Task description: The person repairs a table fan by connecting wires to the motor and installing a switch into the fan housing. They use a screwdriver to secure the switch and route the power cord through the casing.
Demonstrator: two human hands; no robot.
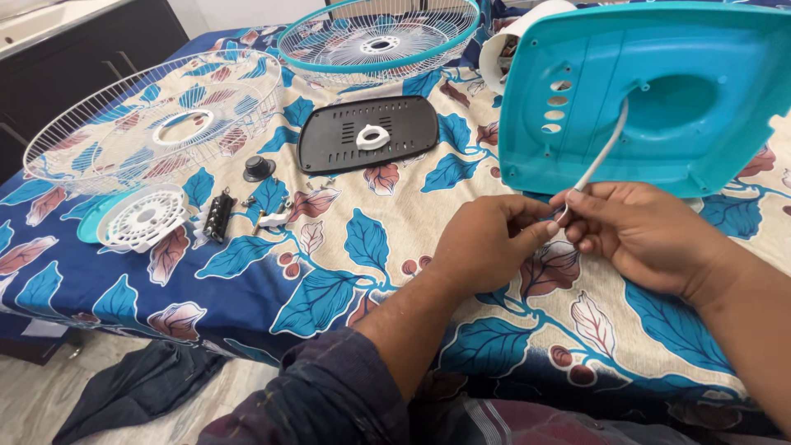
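I see my left hand (486, 243) and right hand (634, 235) meeting fingertip to fingertip just above the leaf-patterned cloth (346, 272), both pinched shut on the end of a thin white cord (597, 161). The cord rises from between my fingers, up and away, into the hollow of the turquoise fan base (659, 99), which stands tilted just beyond my right hand, its underside toward me. Past my left hand, farther out on the cloth, lies a black vented plate (329, 136) with a white ring (372, 137) on it. Beyond that sits a teal-rimmed wire grille (379, 41). Well off to the left of my left hand are a black knob (259, 168), a small black switch block (218, 217), a white round slotted part (147, 218) and a second, white wire grille (156, 115)
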